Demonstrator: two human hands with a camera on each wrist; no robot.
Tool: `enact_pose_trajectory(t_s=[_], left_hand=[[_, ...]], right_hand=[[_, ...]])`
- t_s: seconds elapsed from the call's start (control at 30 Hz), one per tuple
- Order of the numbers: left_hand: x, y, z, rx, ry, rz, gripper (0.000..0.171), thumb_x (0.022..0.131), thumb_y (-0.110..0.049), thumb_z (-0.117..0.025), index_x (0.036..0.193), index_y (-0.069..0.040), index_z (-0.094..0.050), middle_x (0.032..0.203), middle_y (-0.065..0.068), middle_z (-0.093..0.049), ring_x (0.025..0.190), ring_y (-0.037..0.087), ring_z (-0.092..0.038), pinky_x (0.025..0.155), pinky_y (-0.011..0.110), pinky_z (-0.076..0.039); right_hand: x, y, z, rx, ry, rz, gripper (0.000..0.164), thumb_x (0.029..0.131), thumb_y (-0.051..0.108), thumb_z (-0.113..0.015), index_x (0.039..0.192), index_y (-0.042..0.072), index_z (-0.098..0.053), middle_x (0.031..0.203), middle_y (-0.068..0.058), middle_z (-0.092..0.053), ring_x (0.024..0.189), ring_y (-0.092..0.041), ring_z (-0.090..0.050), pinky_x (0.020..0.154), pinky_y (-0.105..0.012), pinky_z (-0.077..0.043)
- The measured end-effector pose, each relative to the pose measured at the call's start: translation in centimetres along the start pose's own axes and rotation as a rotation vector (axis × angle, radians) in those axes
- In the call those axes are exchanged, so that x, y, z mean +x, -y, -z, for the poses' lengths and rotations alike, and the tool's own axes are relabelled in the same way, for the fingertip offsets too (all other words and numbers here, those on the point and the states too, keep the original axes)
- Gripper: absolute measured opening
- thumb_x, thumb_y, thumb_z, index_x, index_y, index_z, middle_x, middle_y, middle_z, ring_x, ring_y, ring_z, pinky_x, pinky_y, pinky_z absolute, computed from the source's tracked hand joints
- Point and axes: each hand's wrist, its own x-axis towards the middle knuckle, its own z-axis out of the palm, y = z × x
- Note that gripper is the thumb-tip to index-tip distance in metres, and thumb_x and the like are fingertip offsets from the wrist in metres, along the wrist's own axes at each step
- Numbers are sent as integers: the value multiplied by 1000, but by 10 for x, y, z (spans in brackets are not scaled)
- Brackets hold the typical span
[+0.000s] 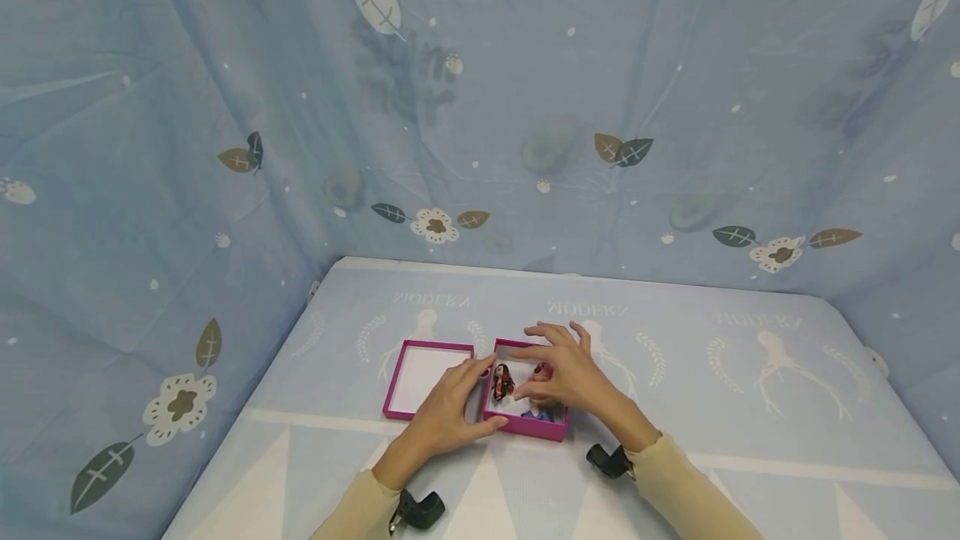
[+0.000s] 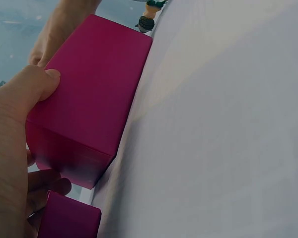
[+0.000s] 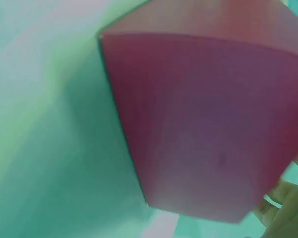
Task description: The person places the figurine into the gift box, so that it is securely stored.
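A magenta box (image 1: 525, 426) with a white inside stands on the table. My left hand (image 1: 442, 411) holds its left front corner, with the thumb on the front wall and the fingers along the left side. In the box lie a dark-haired figurine in red and black (image 1: 502, 383), a pink-haired figurine (image 1: 542, 372) and something blue (image 1: 537, 415) near the front. My right hand (image 1: 566, 373) reaches over the box from the right, thumb and index finger spread to either side of the pink-haired figurine. In the right wrist view the box wall (image 3: 203, 124) hides its fingertips.
Left of the box lies its shallow magenta lid (image 1: 431, 377), white inside facing up. A small figure in orange, green and black (image 2: 149, 16) shows past the box in the left wrist view. Blue patterned cloth (image 1: 480, 107) hangs behind the table (image 1: 720, 407).
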Motion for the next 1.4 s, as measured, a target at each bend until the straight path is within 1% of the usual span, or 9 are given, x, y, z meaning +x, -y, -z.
enact_pose_trajectory(t_s=[0.17,0.3,0.47,0.67,0.77,0.97,1.13,1.27,1.4], left_hand=[[0,-1,0,-1,9,8,89,81,-61,-69,151,-16,-38,141,5,-54,128,23,-52,104,46,-47],[0,-2,0,-12,24,29,90,80,-61,-70,151,-16,-38,142,5,-53,130,24,-51,105,46,-46],[-1,-1,0,-24,41,54,90,79,-60,-71,151,-15,-38,143,7,-52,131,25,-50,106,47,-45],[-1,-1,0,-19,54,70,90,80,-60,-71,152,-19,-36,144,7,-51,132,25,-49,107,48,-44],[-1,-2,0,-19,53,71,90,80,-60,-71,152,-19,-36,144,7,-51,132,26,-49,107,48,-44],[-1,-1,0,-12,41,56,90,80,-60,-71,152,-18,-36,143,8,-52,131,25,-50,106,47,-45],[-1,-2,1,-4,25,39,90,80,-61,-70,151,-16,-38,142,8,-52,130,26,-51,105,47,-46],[-1,-3,2,-10,16,25,89,80,-59,-71,150,-14,-39,141,8,-53,129,26,-52,105,47,-46],[-1,-2,1,-15,32,37,89,80,-59,-71,151,-17,-37,142,7,-52,131,25,-50,106,47,-45]], right_hand=[[-11,-3,14,-8,-30,-29,57,64,46,-87,115,23,-74,135,-8,-58,134,-33,-44,106,-64,-20],[-25,-11,25,-20,-65,-45,56,65,38,-89,117,23,-73,136,-10,-58,133,-34,-44,105,-63,-21],[-50,-26,34,-21,-108,-71,60,63,40,-89,117,21,-73,134,-12,-57,130,-36,-44,102,-66,-21],[-83,-43,43,14,-171,-73,65,58,33,-91,118,16,-72,132,-15,-57,126,-38,-44,98,-68,-20],[-97,-50,47,10,-182,-81,69,57,34,-91,120,15,-70,132,-15,-57,125,-39,-44,96,-67,-21],[-119,-64,46,15,-159,-109,79,55,33,-92,126,13,-65,131,-18,-55,119,-42,-47,92,-63,-23],[-129,-74,44,38,-111,-147,85,55,37,-91,131,12,-61,130,-20,-55,115,-41,-51,89,-60,-25],[-134,-79,42,54,-78,-158,83,59,38,-90,131,11,-60,128,-20,-55,114,-41,-51,87,-59,-27],[-137,-82,42,47,-63,-152,75,60,38,-90,126,12,-65,126,-20,-57,114,-41,-51,85,-57,-28]])
